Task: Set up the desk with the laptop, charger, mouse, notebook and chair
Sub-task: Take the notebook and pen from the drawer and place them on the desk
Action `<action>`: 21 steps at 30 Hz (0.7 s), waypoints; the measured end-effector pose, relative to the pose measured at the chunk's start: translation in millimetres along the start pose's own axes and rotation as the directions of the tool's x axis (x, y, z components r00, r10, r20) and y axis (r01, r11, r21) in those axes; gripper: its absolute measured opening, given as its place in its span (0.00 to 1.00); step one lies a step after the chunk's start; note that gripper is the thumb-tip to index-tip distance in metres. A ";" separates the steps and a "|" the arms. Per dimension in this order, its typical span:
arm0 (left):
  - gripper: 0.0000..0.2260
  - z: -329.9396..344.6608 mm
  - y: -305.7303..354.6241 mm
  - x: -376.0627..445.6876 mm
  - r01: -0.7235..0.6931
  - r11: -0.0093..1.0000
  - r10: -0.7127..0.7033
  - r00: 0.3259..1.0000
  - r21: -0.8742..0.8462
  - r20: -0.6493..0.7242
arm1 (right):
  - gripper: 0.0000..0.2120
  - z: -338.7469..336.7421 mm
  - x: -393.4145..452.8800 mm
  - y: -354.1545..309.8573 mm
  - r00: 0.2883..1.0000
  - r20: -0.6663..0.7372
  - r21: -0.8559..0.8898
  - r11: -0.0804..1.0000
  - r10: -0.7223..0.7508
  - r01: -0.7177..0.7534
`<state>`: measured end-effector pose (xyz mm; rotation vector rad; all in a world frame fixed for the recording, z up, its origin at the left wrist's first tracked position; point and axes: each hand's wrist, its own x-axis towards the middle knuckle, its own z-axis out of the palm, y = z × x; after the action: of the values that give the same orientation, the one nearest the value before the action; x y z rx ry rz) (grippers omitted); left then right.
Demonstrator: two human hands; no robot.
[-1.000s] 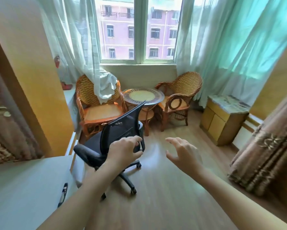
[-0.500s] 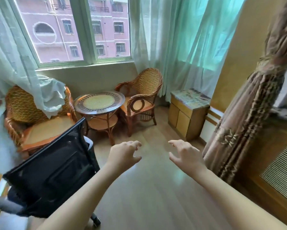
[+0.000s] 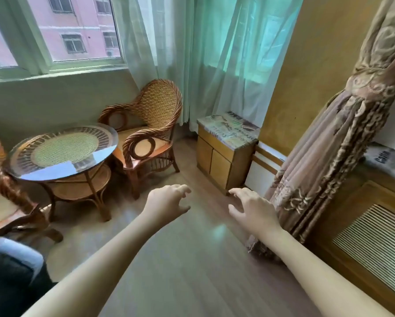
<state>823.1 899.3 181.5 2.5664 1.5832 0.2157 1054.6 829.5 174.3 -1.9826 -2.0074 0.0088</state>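
Since the left hand (image 3: 166, 202) let go of the office chair (image 3: 11, 277) a second ago, both hands hold nothing, fingers loosely curled apart; right hand (image 3: 253, 210) alike. Chair: lower left of the round table (image 3: 64, 149). Chair step apparently done; the laptop is unseen.

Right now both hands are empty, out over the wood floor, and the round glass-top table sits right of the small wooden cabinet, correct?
Not quite. In the head view the round glass-top table sits left of the small wooden cabinet. The rest holds: left hand and right hand are empty over the wood floor.
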 end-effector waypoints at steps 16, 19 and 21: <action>0.16 48.0 -27.7 366.3 -0.112 0.994 0.113 0.992 -0.011 0.059 | 0.18 73.5 281.1 163.5 0.983 0.011 0.013 0.983 0.184 -0.185; 0.16 63.6 -34.8 429.1 -0.054 0.998 0.057 0.994 -0.036 0.093 | 0.18 97.8 346.3 195.8 0.982 0.060 0.030 0.983 0.181 -0.183; 0.16 74.5 -40.5 467.4 -0.037 0.999 0.041 0.991 -0.028 0.130 | 0.18 111.0 387.1 213.8 0.980 0.091 0.044 0.983 0.176 -0.180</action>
<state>1008.3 1333.5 128.7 2.5367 1.4760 0.0687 1242.5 1239.2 105.8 -2.1560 -1.8527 0.1897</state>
